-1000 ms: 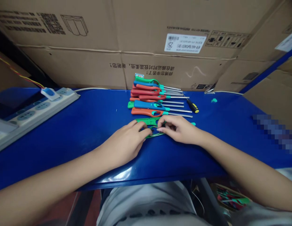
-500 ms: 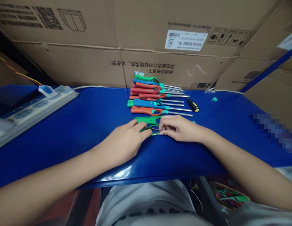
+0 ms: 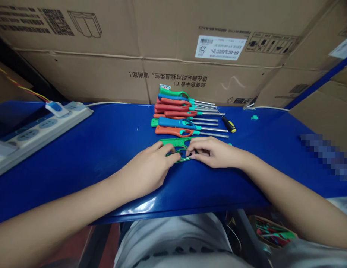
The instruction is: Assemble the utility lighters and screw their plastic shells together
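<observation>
On the blue table lies an opened green lighter casing; its far half (image 3: pixel 177 142) rests flat just beyond my fingers. My left hand (image 3: pixel 155 162) is closed on the left end of the nearer green lighter half (image 3: pixel 183 151). Thin wire-like strands run along that half between my hands. My right hand (image 3: pixel 212 152) has its thumb and fingertips pinched at the right end of the same half, on a thin part too small to make out. Part of the casing is hidden under both hands.
Several long-neck lighters in orange, blue, red and green (image 3: pixel 176 122) lie stacked beyond my hands. A yellow-black screwdriver (image 3: pixel 229 124) is to their right. At left is a white power strip (image 3: pixel 47 124). Cardboard (image 3: pixel 167 44) walls the back. A bin of coloured parts (image 3: pixel 275 232) sits below right.
My right fingertips have shifted slightly at the nearer casing half, and their pinch looks a little different. My left hand stays in place.
</observation>
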`<state>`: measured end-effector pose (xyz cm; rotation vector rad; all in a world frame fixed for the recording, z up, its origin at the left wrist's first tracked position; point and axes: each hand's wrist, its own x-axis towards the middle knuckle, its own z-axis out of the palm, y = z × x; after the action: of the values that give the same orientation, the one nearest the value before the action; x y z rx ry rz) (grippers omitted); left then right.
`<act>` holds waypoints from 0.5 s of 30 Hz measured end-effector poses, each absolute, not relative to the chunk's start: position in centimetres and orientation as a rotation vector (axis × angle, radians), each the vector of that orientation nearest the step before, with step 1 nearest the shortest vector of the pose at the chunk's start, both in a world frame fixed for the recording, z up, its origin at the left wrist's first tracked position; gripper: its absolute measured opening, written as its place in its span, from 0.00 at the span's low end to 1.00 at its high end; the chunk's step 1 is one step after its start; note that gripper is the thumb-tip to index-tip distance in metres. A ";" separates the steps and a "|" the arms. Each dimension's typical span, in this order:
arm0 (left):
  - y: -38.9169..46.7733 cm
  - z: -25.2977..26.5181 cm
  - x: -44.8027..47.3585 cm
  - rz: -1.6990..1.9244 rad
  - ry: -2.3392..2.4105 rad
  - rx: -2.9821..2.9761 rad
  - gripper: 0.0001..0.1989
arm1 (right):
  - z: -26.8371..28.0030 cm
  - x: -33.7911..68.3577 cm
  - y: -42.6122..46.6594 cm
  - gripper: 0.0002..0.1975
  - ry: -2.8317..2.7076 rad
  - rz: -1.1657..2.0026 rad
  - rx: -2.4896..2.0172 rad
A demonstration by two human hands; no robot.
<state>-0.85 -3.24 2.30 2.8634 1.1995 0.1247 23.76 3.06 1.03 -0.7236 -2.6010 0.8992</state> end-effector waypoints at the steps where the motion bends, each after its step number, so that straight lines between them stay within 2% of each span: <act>1: -3.2 2.2 -0.8 0.134 1.192 2.854 0.15 | 1.0 23.7 3.0 0.07 -2.608 0.910 -0.731; 15: -3.7 2.0 -0.6 0.134 1.202 2.792 0.16 | 1.5 23.8 2.9 0.06 -2.707 0.862 -0.776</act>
<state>-0.59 -3.72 2.00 2.7924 1.2019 0.1338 23.79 2.87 1.49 -0.7759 -2.7066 0.8622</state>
